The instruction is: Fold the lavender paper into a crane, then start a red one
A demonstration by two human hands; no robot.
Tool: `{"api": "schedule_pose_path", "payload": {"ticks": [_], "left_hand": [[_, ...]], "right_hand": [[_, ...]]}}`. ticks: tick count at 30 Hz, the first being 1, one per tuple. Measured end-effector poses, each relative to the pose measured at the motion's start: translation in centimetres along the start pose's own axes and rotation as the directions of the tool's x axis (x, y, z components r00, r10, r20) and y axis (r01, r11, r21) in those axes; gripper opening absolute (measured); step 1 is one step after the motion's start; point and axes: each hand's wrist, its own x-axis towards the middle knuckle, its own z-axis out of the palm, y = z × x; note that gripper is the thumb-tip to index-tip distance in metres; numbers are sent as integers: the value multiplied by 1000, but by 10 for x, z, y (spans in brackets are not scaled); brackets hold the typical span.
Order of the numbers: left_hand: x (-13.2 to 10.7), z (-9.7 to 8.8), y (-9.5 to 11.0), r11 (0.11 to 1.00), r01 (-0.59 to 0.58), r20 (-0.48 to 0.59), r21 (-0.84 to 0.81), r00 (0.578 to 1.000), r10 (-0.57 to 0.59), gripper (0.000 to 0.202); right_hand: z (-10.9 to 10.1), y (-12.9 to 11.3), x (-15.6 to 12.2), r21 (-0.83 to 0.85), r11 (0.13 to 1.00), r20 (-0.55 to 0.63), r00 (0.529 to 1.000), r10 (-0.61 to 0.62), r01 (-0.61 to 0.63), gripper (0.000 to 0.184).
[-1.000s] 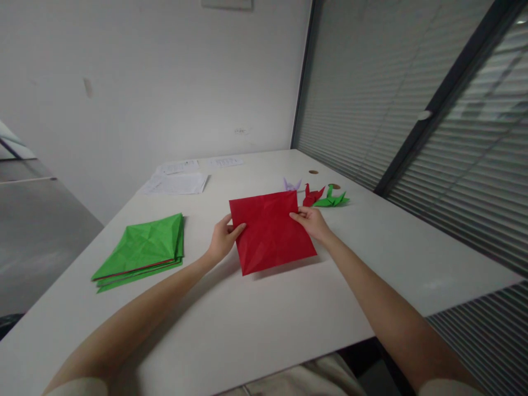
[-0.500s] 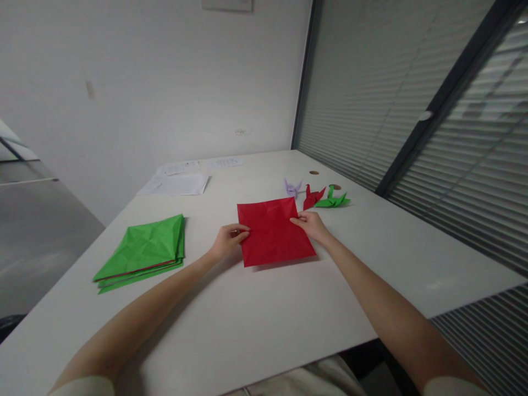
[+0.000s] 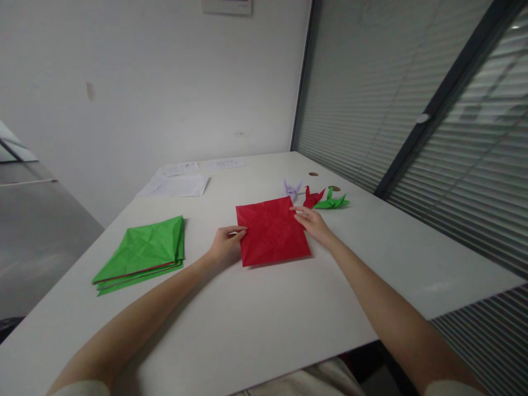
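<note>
A square sheet of red origami paper, marked with creases, lies in front of me near the middle of the table. My left hand pinches its left edge between thumb and fingers. At the right edge, my right hand has its fingers stretched out and apart, resting against the upper right part of the sheet without gripping it. Left of my left hand is a stack of creased paper squares, mostly green with a red edge showing between layers.
Folded paper cranes stand beyond my right hand: a purple one, a red one and a green one. White printed papers lie at the far left of the white table. Blinds line the right side.
My right hand has loosened its pinch, and its fingers are now spread at the edge. The red sheet looks flatter, its right side slightly further left. My left hand keeps its hold.
</note>
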Motion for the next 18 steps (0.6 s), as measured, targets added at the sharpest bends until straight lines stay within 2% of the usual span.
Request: {"api": "schedule_pose_path", "payload": {"ticks": [3, 5, 9, 13, 16, 18], "left_hand": [[1, -8, 2, 988, 49, 59, -144, 997, -41, 29], [3, -12, 3, 981, 59, 95, -185, 995, -42, 31], [4, -12, 2, 989, -35, 75, -144, 996, 47, 36], [3, -9, 1, 991, -136, 120, -9, 983, 136, 40], [2, -8, -1, 974, -219, 169, 60, 964, 206, 35], [2, -8, -3, 961, -263, 192, 85, 951, 243, 35]], "right_hand": [[2, -2, -1, 121, 987, 50, 994, 97, -103, 23], [4, -6, -3, 250, 959, 79, 990, 118, -134, 21], [4, -18, -8, 423, 897, 84, 991, 103, -129, 26], [3, -23, -10, 423, 884, 145, 978, 150, -198, 33], [4, -23, -10, 374, 880, 192, 953, 234, -291, 25], [4, -21, -9, 333, 892, 203, 947, 249, -306, 24]]}}
